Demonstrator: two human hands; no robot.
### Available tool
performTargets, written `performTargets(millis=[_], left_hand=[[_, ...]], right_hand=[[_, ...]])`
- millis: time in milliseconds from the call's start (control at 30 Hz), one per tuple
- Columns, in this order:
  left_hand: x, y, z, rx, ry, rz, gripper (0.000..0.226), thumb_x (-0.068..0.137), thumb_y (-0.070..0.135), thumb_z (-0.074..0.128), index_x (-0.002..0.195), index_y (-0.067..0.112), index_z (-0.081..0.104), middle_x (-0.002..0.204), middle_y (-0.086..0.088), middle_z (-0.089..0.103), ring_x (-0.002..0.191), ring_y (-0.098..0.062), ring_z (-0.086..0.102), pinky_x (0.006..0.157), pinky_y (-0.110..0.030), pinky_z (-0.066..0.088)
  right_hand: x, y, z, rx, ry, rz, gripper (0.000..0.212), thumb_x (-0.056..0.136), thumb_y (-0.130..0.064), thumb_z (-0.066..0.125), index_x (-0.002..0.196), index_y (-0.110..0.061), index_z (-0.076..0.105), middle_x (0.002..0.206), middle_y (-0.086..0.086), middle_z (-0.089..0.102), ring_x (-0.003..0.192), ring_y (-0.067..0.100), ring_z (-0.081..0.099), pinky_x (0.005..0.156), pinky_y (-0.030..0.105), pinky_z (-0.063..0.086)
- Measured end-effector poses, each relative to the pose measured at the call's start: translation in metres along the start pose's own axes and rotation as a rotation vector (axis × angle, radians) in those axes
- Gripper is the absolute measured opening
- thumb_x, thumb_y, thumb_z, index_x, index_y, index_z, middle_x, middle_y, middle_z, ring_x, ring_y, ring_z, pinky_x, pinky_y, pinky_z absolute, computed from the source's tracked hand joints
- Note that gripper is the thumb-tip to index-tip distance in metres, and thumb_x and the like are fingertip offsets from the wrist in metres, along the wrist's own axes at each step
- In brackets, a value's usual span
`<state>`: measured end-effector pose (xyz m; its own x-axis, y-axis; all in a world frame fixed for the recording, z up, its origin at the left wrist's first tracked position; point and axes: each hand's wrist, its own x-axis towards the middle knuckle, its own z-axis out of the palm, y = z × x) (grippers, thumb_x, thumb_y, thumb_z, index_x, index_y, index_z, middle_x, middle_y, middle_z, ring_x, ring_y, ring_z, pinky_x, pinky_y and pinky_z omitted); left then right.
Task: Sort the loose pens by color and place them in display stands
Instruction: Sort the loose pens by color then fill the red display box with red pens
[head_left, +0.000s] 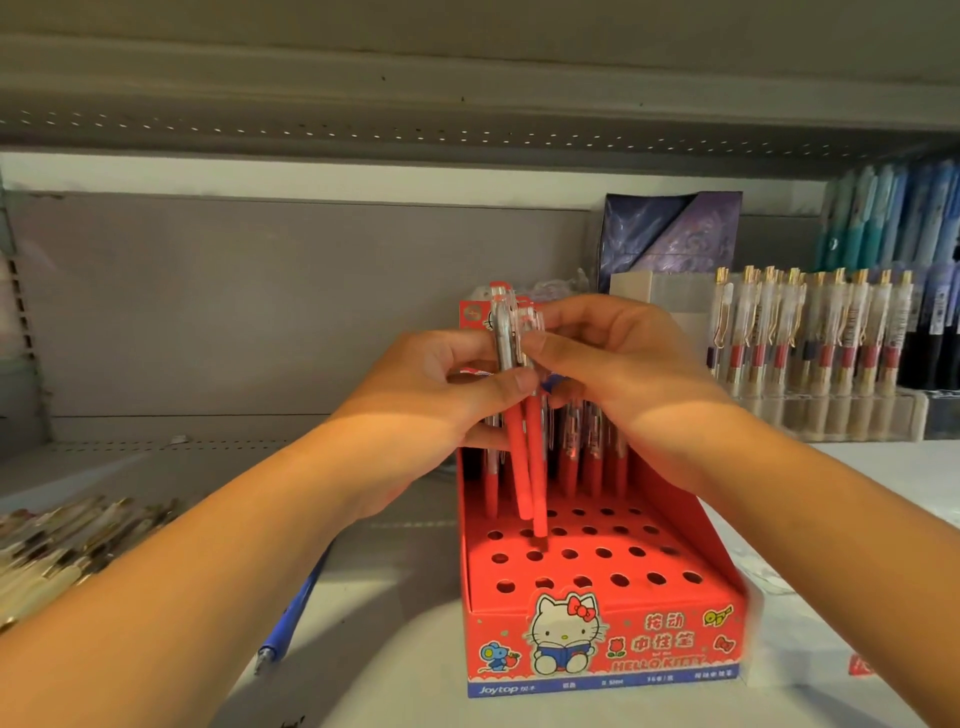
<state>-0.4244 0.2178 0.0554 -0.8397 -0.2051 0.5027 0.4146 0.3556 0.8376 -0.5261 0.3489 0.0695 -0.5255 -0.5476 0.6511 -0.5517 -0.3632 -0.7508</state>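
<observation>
A red cardboard display stand (605, 649) with rows of round holes stands on the shelf in front of me. Several red pens (587, 457) stand upright in its back rows. My left hand (441, 389) grips a small bunch of red pens (524, 467) with clear tops, held upright above the stand's holes. My right hand (613, 358) pinches the upper end of one pen in that bunch, right beside my left thumb. The lowest pen tip hangs just over a hole in the second row.
A blue pen (288, 618) lies loose on the shelf under my left forearm. A heap of loose pale pens (67, 540) sits at the far left. A clear stand of gold-clipped pens (810, 332) and blue pens (893, 218) fills the right.
</observation>
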Motion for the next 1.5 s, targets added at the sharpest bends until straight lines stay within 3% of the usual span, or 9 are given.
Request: performTargets(millis=[167, 333, 500, 700, 1133, 1233, 1333, 1400, 1500], left_hand=[[0.002, 0.000, -0.002, -0.029, 0.061, -0.002, 0.015, 0.088, 0.010, 0.069, 0.099, 0.018, 0.075, 0.092, -0.007, 0.074, 0.082, -0.022, 0.073, 0.070, -0.035, 0.061], [0.005, 0.001, -0.003, -0.028, 0.139, 0.031, 0.039, 0.082, 0.000, 0.073, 0.112, 0.022, 0.063, 0.073, 0.005, 0.067, 0.065, -0.013, 0.070, 0.055, -0.030, 0.058], [0.005, 0.002, -0.003, -0.032, 0.165, 0.062, 0.030, 0.082, 0.007, 0.073, 0.107, 0.024, 0.066, 0.077, 0.002, 0.065, 0.065, -0.015, 0.068, 0.056, -0.033, 0.058], [0.004, 0.002, -0.004, -0.047, 0.197, 0.059, 0.025, 0.085, 0.009, 0.070, 0.109, 0.018, 0.067, 0.072, 0.004, 0.066, 0.061, -0.013, 0.067, 0.053, -0.030, 0.057], [0.003, 0.002, -0.003, -0.033, 0.201, 0.056, 0.025, 0.083, 0.006, 0.073, 0.104, 0.018, 0.070, 0.072, 0.001, 0.066, 0.060, -0.013, 0.069, 0.051, -0.028, 0.056], [0.002, 0.002, -0.002, -0.028, 0.198, 0.054, 0.025, 0.081, 0.008, 0.074, 0.103, 0.020, 0.071, 0.070, 0.004, 0.067, 0.059, -0.013, 0.068, 0.050, -0.027, 0.056], [0.002, 0.003, -0.001, -0.007, 0.188, 0.063, 0.024, 0.081, 0.008, 0.075, 0.099, 0.024, 0.072, 0.068, 0.006, 0.066, 0.061, -0.012, 0.069, 0.051, -0.028, 0.056], [0.002, 0.003, -0.001, -0.007, 0.177, 0.064, 0.025, 0.080, 0.008, 0.076, 0.097, 0.025, 0.072, 0.067, 0.006, 0.066, 0.060, -0.012, 0.068, 0.051, -0.029, 0.056], [0.000, 0.003, 0.001, 0.007, 0.158, 0.071, 0.028, 0.077, 0.008, 0.079, 0.097, 0.026, 0.071, 0.067, 0.006, 0.065, 0.059, -0.011, 0.066, 0.051, -0.031, 0.057]], right_hand=[[0.005, -0.002, -0.008, 0.103, 0.023, 0.062, 0.008, 0.088, -0.003, 0.066, 0.088, -0.010, 0.063, 0.077, 0.009, 0.069, 0.070, 0.020, 0.068, 0.062, 0.033, 0.060], [0.009, -0.002, -0.017, -0.097, 0.081, -0.038, 0.025, 0.090, -0.001, 0.065, 0.103, -0.021, 0.058, 0.071, -0.002, 0.070, 0.069, 0.015, 0.072, 0.059, 0.035, 0.061], [0.009, 0.004, -0.018, -0.280, 0.046, -0.080, 0.030, 0.090, 0.000, 0.065, 0.090, -0.029, 0.059, 0.068, -0.007, 0.064, 0.071, 0.018, 0.069, 0.060, 0.041, 0.062], [0.010, 0.012, -0.016, -0.327, 0.001, -0.046, 0.034, 0.088, 0.000, 0.067, 0.083, -0.034, 0.061, 0.079, 0.009, 0.061, 0.078, 0.032, 0.067, 0.058, 0.042, 0.062], [0.007, 0.017, -0.023, -0.628, -0.128, 0.027, 0.020, 0.086, -0.008, 0.064, 0.079, -0.027, 0.061, 0.073, -0.001, 0.068, 0.057, 0.020, 0.071, 0.065, 0.048, 0.060], [0.006, 0.018, -0.022, -0.702, -0.175, 0.070, 0.016, 0.086, -0.012, 0.062, 0.077, -0.025, 0.065, 0.071, 0.002, 0.070, 0.061, 0.017, 0.070, 0.067, 0.040, 0.061], [0.006, 0.011, -0.022, -0.810, -0.116, -0.013, 0.015, 0.087, -0.022, 0.064, 0.075, -0.030, 0.068, 0.073, -0.011, 0.068, 0.066, 0.003, 0.063, 0.063, 0.011, 0.048], [0.006, 0.007, -0.019, -0.682, -0.048, -0.067, 0.013, 0.088, -0.020, 0.064, 0.080, -0.030, 0.069, 0.078, -0.012, 0.068, 0.072, 0.005, 0.065, 0.067, 0.013, 0.050], [0.004, -0.003, -0.011, -0.167, -0.036, -0.027, 0.013, 0.088, -0.005, 0.067, 0.094, -0.016, 0.066, 0.081, 0.002, 0.070, 0.072, 0.022, 0.071, 0.065, 0.039, 0.062]])
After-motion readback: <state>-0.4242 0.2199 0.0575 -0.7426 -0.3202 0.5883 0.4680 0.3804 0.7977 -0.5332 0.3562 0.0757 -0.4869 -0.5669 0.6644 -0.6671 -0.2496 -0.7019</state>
